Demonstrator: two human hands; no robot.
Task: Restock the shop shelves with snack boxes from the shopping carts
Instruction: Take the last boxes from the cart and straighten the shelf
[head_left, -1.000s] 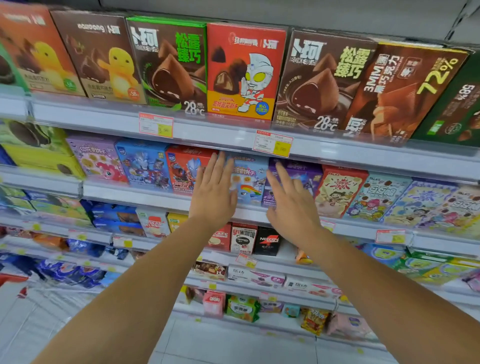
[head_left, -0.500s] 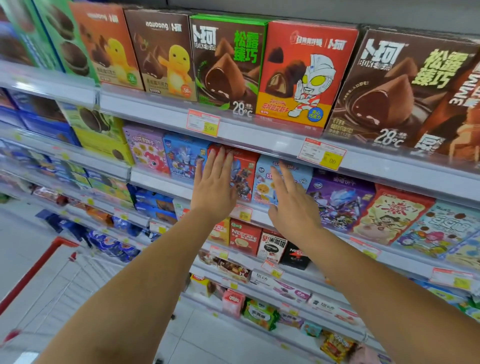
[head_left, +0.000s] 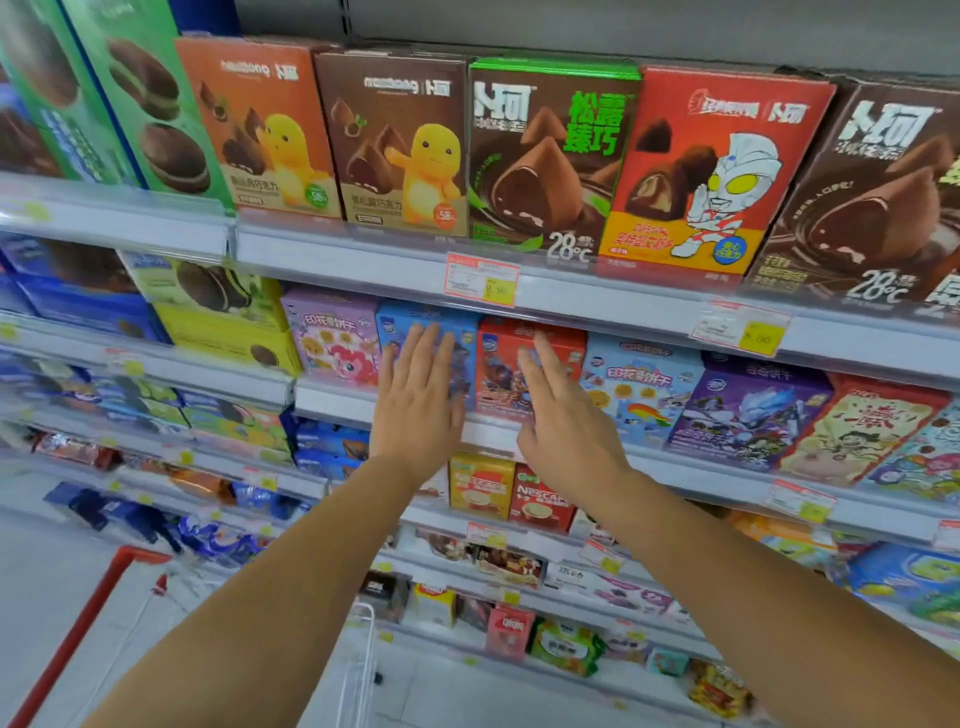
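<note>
Both hands are up at the second shelf (head_left: 337, 402), flat and empty. The left hand (head_left: 415, 400) has straight fingers spread over the front of the blue box (head_left: 465, 358), and the right hand (head_left: 569, 421) is the same over the red box (head_left: 497, 374), with nothing gripped by either. Blur makes it hard to call whether the palms press or just hover. It looks like squaring-up: palms forward to nudge these two flush with the row, not to lift them. The blue box stands touching the left side of the red box. A pink box (head_left: 332, 343) is one further left and a pale blue box (head_left: 639, 384) is just right of the red box, all upright with fronts out so shoppers can read them. Just above the red box hangs a price tag (head_left: 482, 278), and higher up the big chocolate boxes (head_left: 550, 150). Well below and left of the red box sits the cart (head_left: 85, 631), its red handle showing, but what it holds I cannot tell.
</note>
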